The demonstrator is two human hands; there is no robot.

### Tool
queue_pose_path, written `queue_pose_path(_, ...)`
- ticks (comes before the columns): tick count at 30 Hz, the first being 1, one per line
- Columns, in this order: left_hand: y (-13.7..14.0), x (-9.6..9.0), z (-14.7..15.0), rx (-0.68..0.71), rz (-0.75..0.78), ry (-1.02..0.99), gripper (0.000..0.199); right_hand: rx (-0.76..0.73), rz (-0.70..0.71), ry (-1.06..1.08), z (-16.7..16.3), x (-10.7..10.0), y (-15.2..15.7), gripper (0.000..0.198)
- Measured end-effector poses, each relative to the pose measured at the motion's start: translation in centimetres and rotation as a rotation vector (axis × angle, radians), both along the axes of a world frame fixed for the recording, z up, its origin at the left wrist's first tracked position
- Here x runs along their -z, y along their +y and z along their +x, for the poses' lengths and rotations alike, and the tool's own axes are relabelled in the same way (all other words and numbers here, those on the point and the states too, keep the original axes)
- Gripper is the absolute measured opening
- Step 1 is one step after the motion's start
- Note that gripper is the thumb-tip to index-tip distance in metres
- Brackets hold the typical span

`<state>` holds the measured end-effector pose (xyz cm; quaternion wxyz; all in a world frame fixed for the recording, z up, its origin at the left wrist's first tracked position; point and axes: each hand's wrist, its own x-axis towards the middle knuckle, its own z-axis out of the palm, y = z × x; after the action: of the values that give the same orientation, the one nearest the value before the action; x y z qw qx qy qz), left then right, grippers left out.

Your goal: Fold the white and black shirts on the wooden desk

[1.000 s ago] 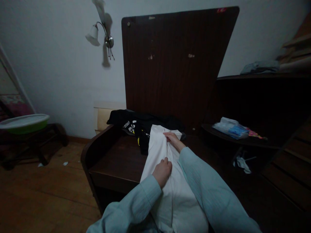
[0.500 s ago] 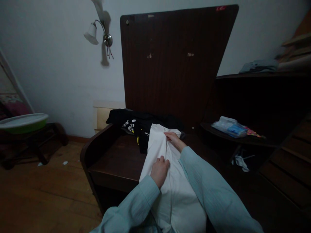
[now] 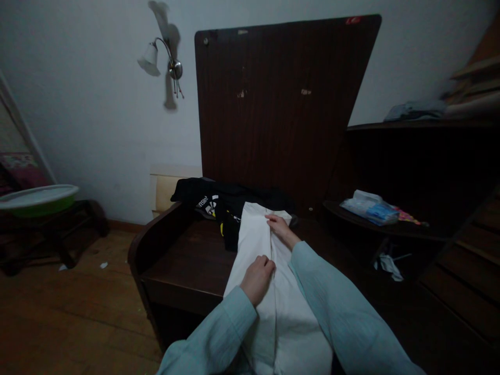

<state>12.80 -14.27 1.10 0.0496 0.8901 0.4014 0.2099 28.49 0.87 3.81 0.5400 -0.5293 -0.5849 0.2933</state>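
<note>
A pair of white trousers (image 3: 250,239), as far as its shape shows, stretches from the dark wooden bench towards my body, with a long fold or seam down its middle. My left hand (image 3: 258,279) is closed on the cloth at about the middle of its length, fingers curled at the centre fold. Farther up, near the far end, my right hand (image 3: 280,229) pinches the same fold between thumb and fingers. Behind the far end lies a crumpled black garment (image 3: 230,217) with white and yellow print.
The bench seat (image 3: 187,265) has a raised curved side at left. A tall dark board (image 3: 281,114) stands behind it. On the right, a low shelf (image 3: 336,208) holds a plastic-wrapped pack (image 3: 371,208). A green basin (image 3: 42,205) rests on a stool at left.
The whole view has shifted slightly downward in the picture. Both hands keep their hold on the white trousers, with the left fingers slightly closer to the fold.
</note>
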Motion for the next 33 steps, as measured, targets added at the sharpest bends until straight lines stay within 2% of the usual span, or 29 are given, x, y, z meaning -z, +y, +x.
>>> queue_pose_path(3,0.2,0.1,-0.1,0.028,-0.018,-0.001,0.017,0.018,0.025,-0.086,-0.6,0.2,-1.1,0.033)
queue_pose_path(5,0.1,0.0,-0.2,0.039,-0.021,-0.032,0.017,0.059,0.1,-0.19,-1.4,0.4,-2.2,0.039)
queue_pose_path(7,-0.1,-0.1,-0.3,0.041,-0.02,-0.054,0.019,0.081,0.203,-0.378,-2.4,1.0,-3.4,0.042)
queue_pose_path(9,-0.5,-0.2,-0.2,0.04,-0.016,-0.068,0.021,0.029,0.245,-0.595,-3.4,2.0,-4.5,0.042)
queue_pose_path(12,-1.2,-0.3,-0.1,0.051,-0.021,-0.091,0.024,-0.075,0.114,-0.779,-4.2,3.5,-5.4,0.043)
queue_pose_path(15,-1.6,-1.2,-0.6,0.044,-0.085,-0.108,0.025,-0.077,0.032,-0.837,-4.2,4.2,-5.5,0.046)
queue_pose_path(17,-1.0,-2.5,-1.5,-0.043,-0.153,-0.094,0.027,-0.072,0.041,-0.864,-4.1,4.3,-5.4,0.048)
queue_pose_path(20,1.2,-4.4,-4.0,-0.339,-0.18,-0.061,0.028,-0.067,0.058,-0.896,-4.0,4.2,-5.3,0.049)
queue_pose_path(22,3.2,-4.8,-5.6,-0.475,-0.207,-0.053,0.027,-0.062,0.067,-0.894,-4.1,4.2,-5.4,0.049)
queue_pose_path(24,5.1,-4.3,-6.8,-0.514,-0.329,-0.092,0.026,-0.055,0.069,-0.878,-4.1,4.2,-5.5,0.049)
queue_pose_path(28,7.7,-2.3,-7.1,-0.445,-0.574,-0.389,0.027,-0.04,0.065,-0.871,-4.3,4.0,-5.7,0.054)
queue_pose_path(33,8.4,-1.0,-6.3,-0.397,-0.638,-0.555,0.031,-0.022,0.047,-0.877,-4.4,3.6,-6.0,0.056)
